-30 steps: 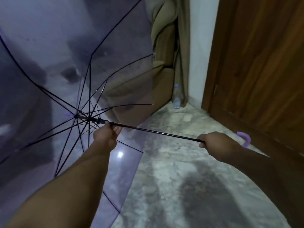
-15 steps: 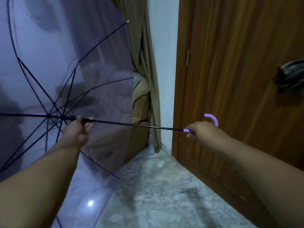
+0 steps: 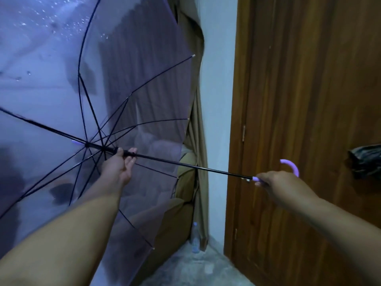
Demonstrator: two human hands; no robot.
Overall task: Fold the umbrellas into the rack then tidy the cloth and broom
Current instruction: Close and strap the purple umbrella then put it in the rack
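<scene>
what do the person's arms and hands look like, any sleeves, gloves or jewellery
Both forearms are bare, with no sleeve showing in the head view. The left hand and the right hand wear no gloves, and no rings, watch or wristband can be seen.

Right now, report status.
Left hand on umbrella slider, right hand gripping handle. Canopy open. Curtain close behind it.
</scene>
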